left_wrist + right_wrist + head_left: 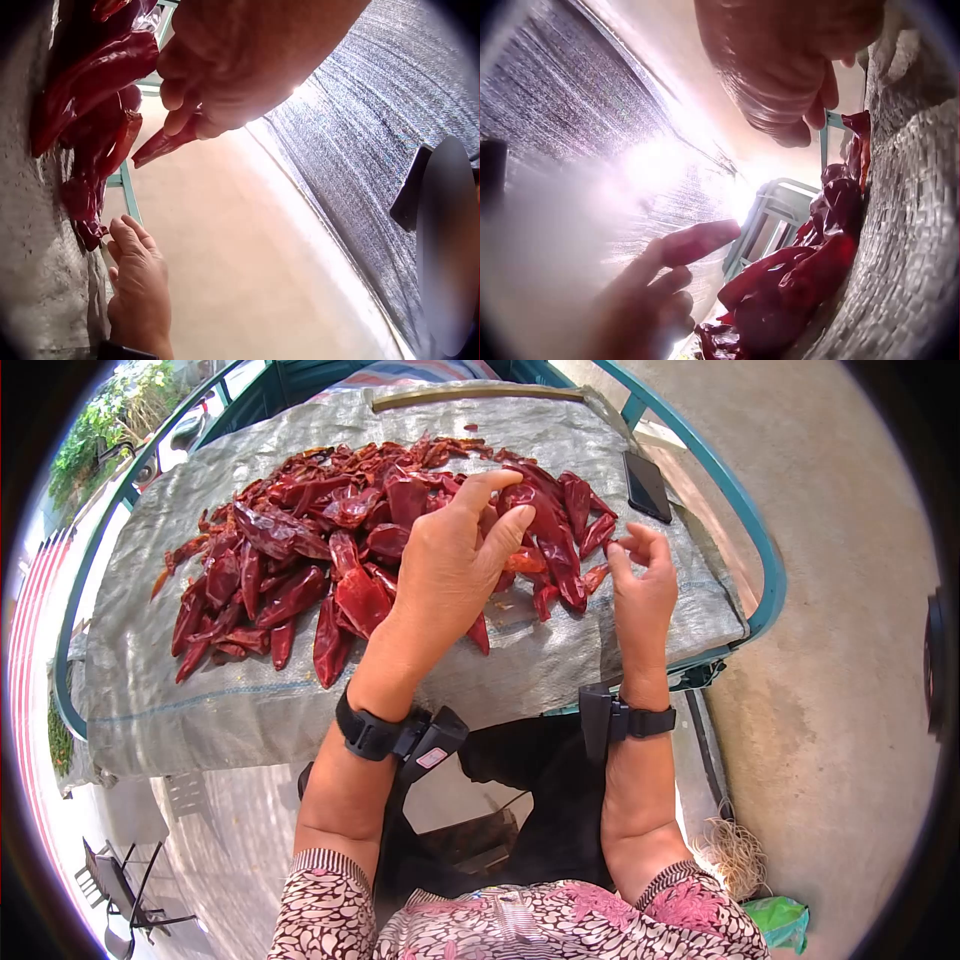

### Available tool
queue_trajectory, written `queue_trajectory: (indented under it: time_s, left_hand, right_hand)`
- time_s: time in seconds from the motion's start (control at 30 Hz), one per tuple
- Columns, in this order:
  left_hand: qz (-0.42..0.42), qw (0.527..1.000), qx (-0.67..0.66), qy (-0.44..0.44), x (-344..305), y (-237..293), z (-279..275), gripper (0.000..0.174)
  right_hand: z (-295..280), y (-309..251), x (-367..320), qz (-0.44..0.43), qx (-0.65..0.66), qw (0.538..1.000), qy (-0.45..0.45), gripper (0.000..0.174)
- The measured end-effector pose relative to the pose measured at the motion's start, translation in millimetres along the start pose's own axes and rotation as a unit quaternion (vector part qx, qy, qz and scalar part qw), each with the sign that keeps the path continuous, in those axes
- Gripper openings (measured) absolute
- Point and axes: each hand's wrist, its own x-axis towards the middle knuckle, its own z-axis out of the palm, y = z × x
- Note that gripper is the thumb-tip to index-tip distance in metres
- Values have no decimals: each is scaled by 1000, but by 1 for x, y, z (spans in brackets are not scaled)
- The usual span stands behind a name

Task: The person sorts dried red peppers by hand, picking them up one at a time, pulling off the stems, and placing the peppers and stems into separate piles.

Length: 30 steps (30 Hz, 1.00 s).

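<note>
Red dried peppers (pixel 290 595) lie heaped on a grey woven sheet (pixel 240 710). My left hand (pixel 445 565) is over the heap's right part, its thumb and index finger stretched out. In the left wrist view this hand (pixel 240 67) holds a small red pepper (pixel 161 146) whose pointed end sticks out below the fingers. My right hand (pixel 645 595) is at the heap's right edge, fingers loosely bent beside a pepper (pixel 598 532). From the right wrist, the right hand (pixel 795 67) shows nothing in its visible fingers; its palm side is partly hidden.
A dark phone (pixel 647 487) lies on the sheet's right side, and a wooden strip (pixel 475 396) along its far edge. A teal metal rail (pixel 765 550) curves around the sheet. Tangled fibres (pixel 735 855) and a green bag (pixel 778 922) are on the ground at lower right.
</note>
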Motion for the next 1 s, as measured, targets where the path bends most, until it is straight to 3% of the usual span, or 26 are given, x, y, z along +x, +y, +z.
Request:
queue_trajectory:
  time_s: [0.07, 0.17, 0.27, 0.37, 0.47, 0.57, 0.6, 0.73, 0.83, 0.87, 0.93, 0.97, 1.0]
  left_hand:
    - [5, 999, 54, 6, 1, -2, 3, 33]
    - [73, 991, 88, 64, 4, -17, 12, 35]
    - [71, 991, 85, 78, 6, -11, 10, 33]
    - [86, 990, 73, 85, 7, -13, 5, 30]
    - [88, 989, 77, 88, 7, -14, 2, 27]
    - [104, 986, 79, 102, 7, -13, 1, 25]
    - [100, 988, 72, 94, 7, -12, 1, 22]
    - [103, 990, 55, 76, 4, -13, 5, 21]
    - [119, 987, 79, 67, 1, -11, 8, 22]
    - [125, 986, 91, 63, 1, -10, 8, 21]
    - [114, 984, 72, 118, 3, -13, 11, 18]
    - [107, 982, 62, 145, 3, -16, 13, 17]
    - [95, 980, 48, 170, 4, -23, 14, 16]
  right_hand:
    - [-1, 5, -2, 2, -92, 995, -31, 28]
    - [-7, -11, -5, 28, -206, 976, -67, 24]
    - [-9, 11, -7, 0, -180, 972, -152, 18]
    - [-10, -2, -14, -57, -219, 964, -141, 14]
    - [-14, -7, -12, -48, -249, 956, -146, 15]
    - [-6, 1, -3, 4, -95, 994, -57, 15]
    - [-5, -5, 0, -41, -84, 996, -9, 17]
    - [0, -38, -10, 20, 96, 994, -46, 19]
    - [3, -59, -16, 38, 114, 987, -102, 20]
    - [9, -51, -17, -32, 58, 995, -69, 19]
    - [14, -46, -15, -65, 70, 995, -24, 20]
    - [15, -44, -14, -81, 76, 994, -2, 21]
    - [14, -46, -13, -44, 72, 996, -17, 22]
